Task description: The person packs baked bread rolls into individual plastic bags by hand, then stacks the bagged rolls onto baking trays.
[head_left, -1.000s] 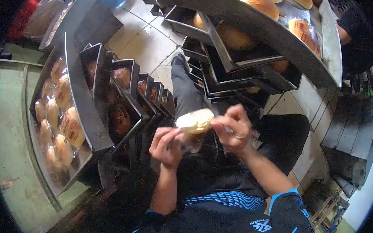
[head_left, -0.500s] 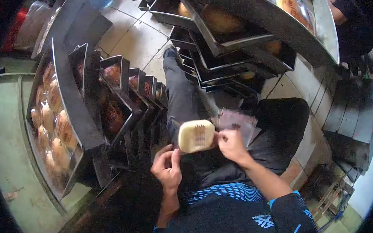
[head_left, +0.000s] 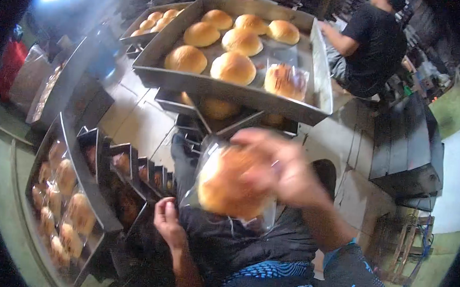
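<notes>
A round bun (head_left: pixel 233 183) with a browned top and paler side is inside a clear plastic bag, held up above my lap. My right hand (head_left: pixel 294 173), smeared by motion, grips it from the right side. My left hand (head_left: pixel 170 224) is apart from the bun, lower and to the left above my thigh, its fingers loosely curled and apart with nothing in them. Beyond the bun, a metal tray (head_left: pixel 192 78) carries several unwrapped buns (head_left: pixel 241 40). One wrapped bun (head_left: pixel 285 81) with dark print lies in that tray's near right corner.
At left, another tray (head_left: pixel 91 208) is full of wrapped buns (head_left: pixel 71 236), above more angled trays. Further trays are stacked crosswise under the front one. A person in a black shirt (head_left: pixel 375 47) sits at the back right. Dark metal boxes (head_left: pixel 403 149) stand at right.
The camera view has tilted up, bringing the front tray into sight. The bun has turned from its pale printed face to its brown top and risen with my right hand. My left hand has moved away.
</notes>
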`<state>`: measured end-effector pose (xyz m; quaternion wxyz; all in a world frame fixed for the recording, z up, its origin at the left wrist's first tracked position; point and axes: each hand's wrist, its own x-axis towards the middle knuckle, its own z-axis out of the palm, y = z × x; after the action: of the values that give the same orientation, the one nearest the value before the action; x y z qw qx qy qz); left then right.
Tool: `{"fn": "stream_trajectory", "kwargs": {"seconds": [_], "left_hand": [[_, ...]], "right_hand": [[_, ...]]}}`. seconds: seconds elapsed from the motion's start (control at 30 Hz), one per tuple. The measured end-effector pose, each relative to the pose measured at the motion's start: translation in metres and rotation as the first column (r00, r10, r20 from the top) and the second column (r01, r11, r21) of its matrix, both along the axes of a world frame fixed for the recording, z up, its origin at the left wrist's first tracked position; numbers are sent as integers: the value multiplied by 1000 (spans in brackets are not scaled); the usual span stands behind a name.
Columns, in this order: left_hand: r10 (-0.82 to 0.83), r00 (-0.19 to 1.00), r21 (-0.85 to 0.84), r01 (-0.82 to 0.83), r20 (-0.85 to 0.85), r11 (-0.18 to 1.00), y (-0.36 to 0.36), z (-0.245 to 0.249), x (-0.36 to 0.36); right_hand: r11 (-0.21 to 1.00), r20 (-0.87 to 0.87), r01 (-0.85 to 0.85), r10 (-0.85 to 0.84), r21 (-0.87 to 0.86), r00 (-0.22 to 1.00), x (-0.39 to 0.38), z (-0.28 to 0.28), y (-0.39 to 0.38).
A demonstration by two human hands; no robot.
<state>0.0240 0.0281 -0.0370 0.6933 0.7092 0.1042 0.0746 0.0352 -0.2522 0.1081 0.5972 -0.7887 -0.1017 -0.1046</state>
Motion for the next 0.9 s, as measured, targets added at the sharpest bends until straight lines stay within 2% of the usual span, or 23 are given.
{"fn": "stream_trajectory", "kwargs": {"seconds": [0.03, 0.07, 0.1, 0.13, 0.17, 0.2, 0.23, 0.27, 0.3, 0.33, 0.37, 0.43, 0.47, 0.5, 0.53, 0.57, 0.67, 0.7, 0.77, 0.8, 0.83, 0.9], "left_hand": [[-55, 998, -36, 55, -8, 998, -17, -5, 0], [-166, 986, 84, 163, 27, 983, -42, 8, 1], [-324, 945, 45, 325, -39, 945, -59, -7, 3], [-438, 890, 80, 449, -125, 890, -80, -9, 2], [-548, 822, 258, 570, -156, 780, -98, -23, 4], [-608, 779, 444, 604, -153, 662, -114, -30, 5], [-618, 757, 586, 605, -213, 539, -127, -54, 5], [-589, 767, 685, 573, -255, 449, -137, -85, 1], [-640, 670, 615, 698, -378, 368, -136, -111, 0], [-673, 556, 522, 804, -488, 285, -135, -127, 2], [-708, 577, 518, 784, -406, 341, -133, -121, 5], [-750, 614, 504, 742, -246, 442, -122, -93, 2], [-757, 647, 450, 705, -90, 549, -117, -83, 2], [-781, 617, 410, 741, -101, 532, -112, -80, 2], [-805, 582, 371, 777, -114, 509, -108, -78, 1], [-822, 569, 389, 762, -19, 518, -108, -71, -1], [-797, 598, 607, 665, -82, 436, -112, -94, -12], [-773, 629, 620, 640, -84, 454, -115, -105, -14], [-765, 636, 512, 692, -100, 509, -122, -75, -12], [-759, 643, 455, 709, -104, 538, -126, -62, -11], [-731, 679, 297, 712, -66, 636, -130, -57, -12], [-795, 603, 312, 746, 60, 589, -120, -68, 0]], "right_hand": [[990, 44, 106, -111, 88, 993, 13, 17, -24], [962, 85, 206, -224, 179, 971, 27, 35, -47], [918, 120, 294, -335, 267, 935, 40, 52, -71], [860, 175, 476, -505, 183, 845, 59, 70, -87], [752, 103, 634, -626, -183, 773, 74, 80, -102], [530, 84, 664, -745, -528, 662, 84, 88, -114], [252, 325, 634, -689, -731, 648, 92, 71, -133], [148, 628, 785, -521, -601, 579, 81, 57, -129], [254, 723, 851, -449, -460, 525, 64, 53, -110], [415, 767, 815, -332, -405, 550, 43, 48, -90], [572, 763, 733, -266, -367, 589, 20, 28, -73], [709, 500, 439, -140, -553, 855, -23, -47, -48], [750, 336, 280, -82, -599, 938, -44, -85, -36], [789, 47, 96, -84, -607, 995, -62, -137, -31], [806, -150, -33, -69, -591, 986, -82, -184, -32], [807, -267, -124, -44, -577, 963, -89, -193, -29], [949, -461, 91, -228, -300, 858, -115, -213, -10], [925, -396, 136, -281, -356, 874, -118, -221, -8], [802, 15, 245, -283, -544, 959, -115, -233, -22], [721, 223, 325, -237, -612, 946, -108, -233, -31], [716, 273, 429, -332, -550, 903, -102, -199, -36], [750, 240, 555, -500, -359, 832, -92, -137, -43]]}}
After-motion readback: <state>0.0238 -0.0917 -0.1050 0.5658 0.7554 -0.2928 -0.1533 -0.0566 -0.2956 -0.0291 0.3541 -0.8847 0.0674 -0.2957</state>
